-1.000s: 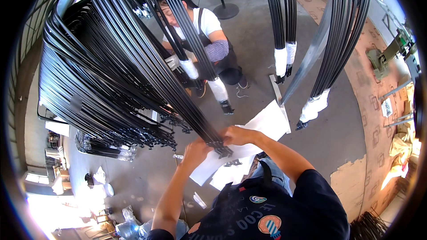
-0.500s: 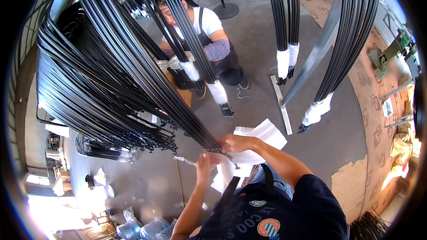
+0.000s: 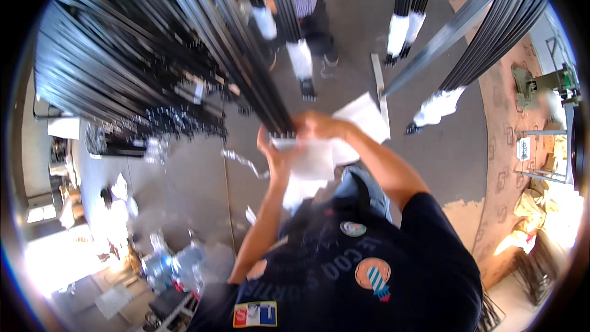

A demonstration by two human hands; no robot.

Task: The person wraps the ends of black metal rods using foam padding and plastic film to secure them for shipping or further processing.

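A bundle of long black rods [image 3: 249,74] slants down from the upper left, its lower end between my two hands. My left hand [image 3: 278,155] cups the left side of that end, its thumb over the top of a white sheet [image 3: 316,158]. Around the right side of the same end, my right hand [image 3: 318,125] is closed, its fingers somewhat blurred. The sheet hangs just below the rod ends, and another white sheet [image 3: 367,117] spreads out behind my right wrist. Whether the right fingers also pinch the sheet is hidden.
Many black rods [image 3: 117,67] hang at the left. White-wrapped bundles hang ahead [image 3: 300,58] and at the right [image 3: 439,106]. A person [image 3: 307,6] crouches beyond, near a metal bar [image 3: 378,80] on the floor. Clear plastic bottles [image 3: 175,264] lie at lower left.
The view has tilted down, so the scene sits higher. My left hand has come up around the rod ends, and the white sheet now lies flatter beneath them.
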